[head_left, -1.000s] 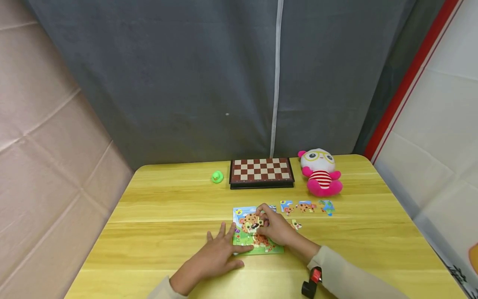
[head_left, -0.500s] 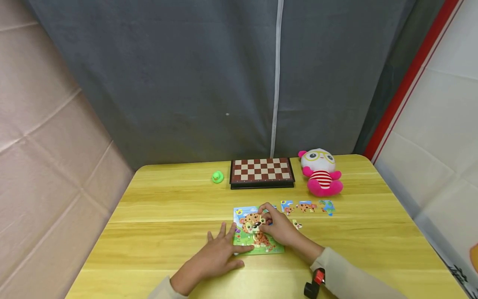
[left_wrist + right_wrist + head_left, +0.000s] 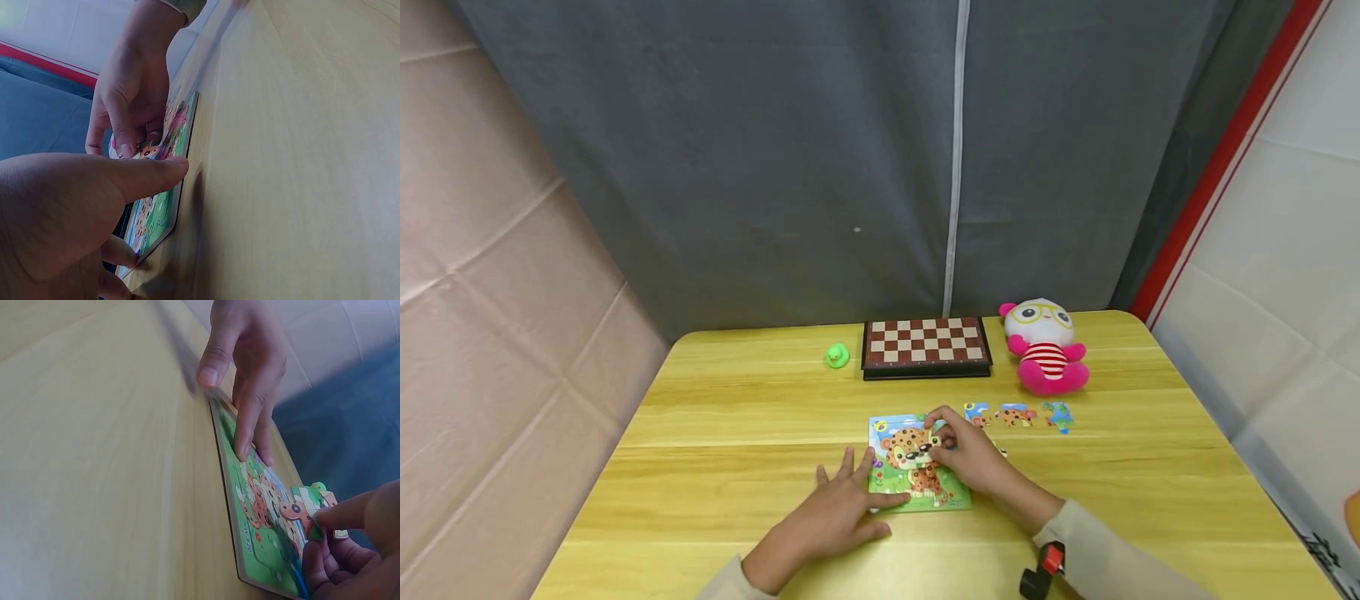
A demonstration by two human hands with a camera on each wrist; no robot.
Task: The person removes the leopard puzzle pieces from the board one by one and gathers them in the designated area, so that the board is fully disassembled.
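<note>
A square leopard puzzle board [image 3: 883, 483] lies flat on the table. My left hand [image 3: 844, 508] touches its left and front edges with spread, straight fingers. Over the board's right half, my right hand [image 3: 968, 454] pinches a puzzle piece [image 3: 299, 511] between thumb and fingers. In the right wrist view this piece shows green and spotted orange, and it is tilted above the board surface. The right hand covers the board's upper right corner in the head view. From the left wrist view, the left thumb [image 3: 147, 177] crosses in front of the board.
Several loose puzzle pieces [image 3: 1017, 415] lie in a row behind the right hand; another [image 3: 1001, 448] is mostly covered by that hand. Farther back are a green rubber duck [image 3: 837, 356], a checkered board case [image 3: 927, 348] and a pink plush panda [image 3: 1045, 348]. A grey curtain hangs behind the table.
My right hand has shifted a little to the right over the board, still pinching the piece. It now covers more of the loose piece beside the board. The left hand has stayed in place.
</note>
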